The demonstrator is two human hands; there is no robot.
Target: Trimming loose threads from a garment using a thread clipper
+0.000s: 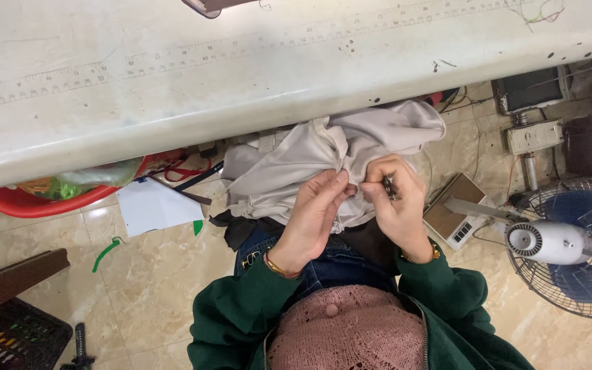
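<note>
Over the pink knit top (347, 329), the left hand (313, 216) pinches the crumpled pale grey fabric garment (310, 164) on the lap taut, so the right hand (399, 202), clamped on a small metal tool (388, 185), should probably pick gently.

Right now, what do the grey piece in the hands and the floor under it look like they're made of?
Grey garment: looks like thin woven fabric with a slight sheen; it bunches into soft folds where the left hand and right hand pinch it. Floor: seemingly polished beige marble or marble-look tile, veined and glossy, with straight joints.

Brown-topped white box (455, 209) on floor right of lap — white paper sheet (155, 204) left.
</note>
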